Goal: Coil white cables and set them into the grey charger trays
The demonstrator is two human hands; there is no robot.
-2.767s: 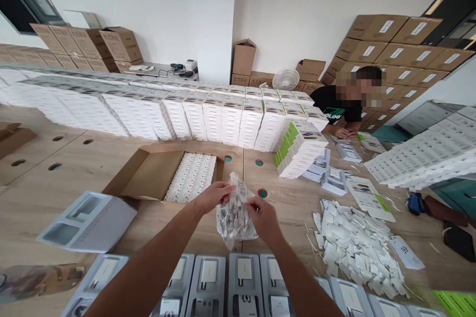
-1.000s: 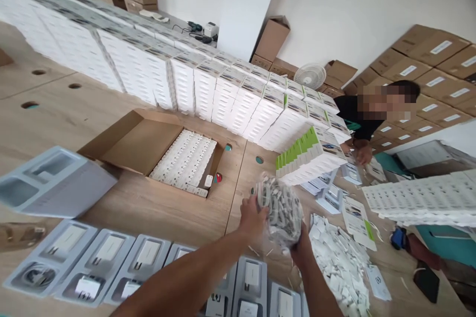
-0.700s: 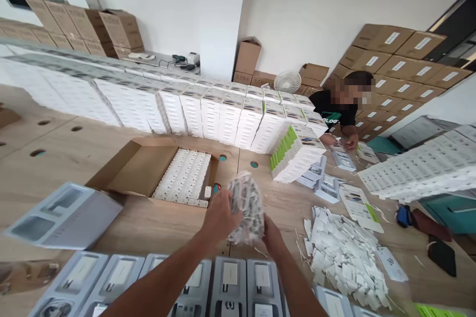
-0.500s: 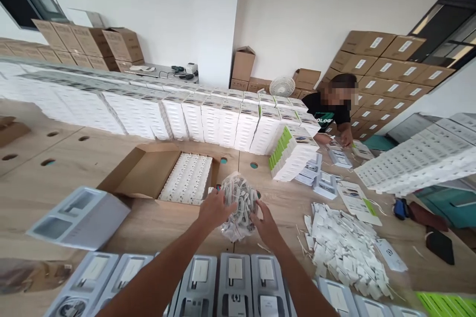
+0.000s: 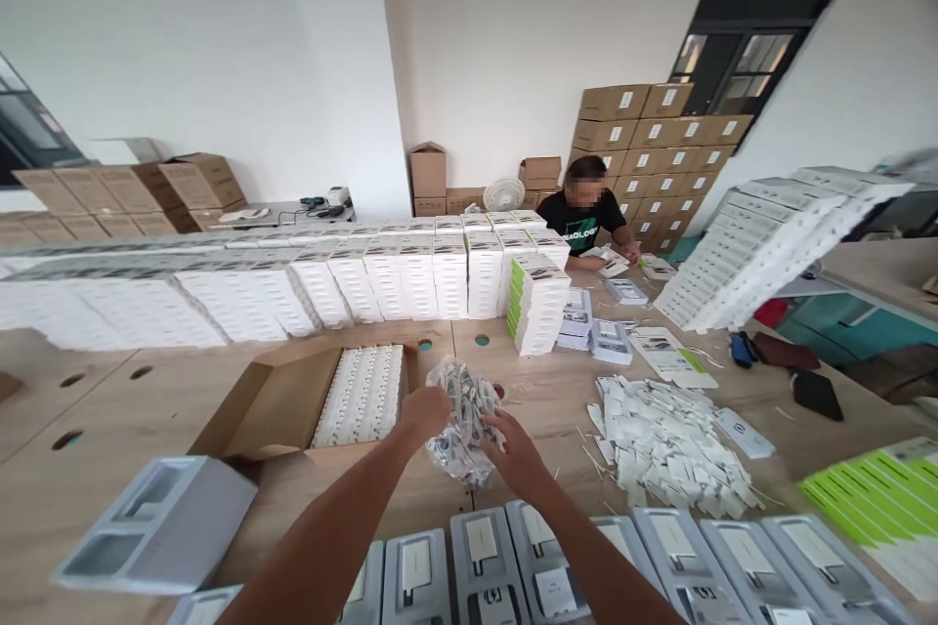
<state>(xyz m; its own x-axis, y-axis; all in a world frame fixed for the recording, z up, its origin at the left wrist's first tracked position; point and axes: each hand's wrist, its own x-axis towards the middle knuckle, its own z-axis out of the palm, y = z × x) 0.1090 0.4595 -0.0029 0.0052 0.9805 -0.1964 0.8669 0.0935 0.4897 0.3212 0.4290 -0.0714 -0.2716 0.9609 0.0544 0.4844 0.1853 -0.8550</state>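
A clear plastic bag of coiled grey-white cables lies on the wooden table ahead of me. At its left edge my left hand is closed on the plastic. My right hand rests against the bag's right side, fingers apart and touching the cables; no single cable shows between them. Along the near edge, below my forearms, stand several grey trays, each with a white charger-like block in its upper well. Some also hold a small white packet in the lower well.
An open carton with rows of white pieces sits left of the bag, near a stack of grey trays. To the right is a pile of white tags. White boxes form a wall behind. Another person works at the far right.
My view has swung right and levelled. The left hand has closed more on the bag's edge, and the right fingers have shifted onto the cables. The other person's hands have moved.
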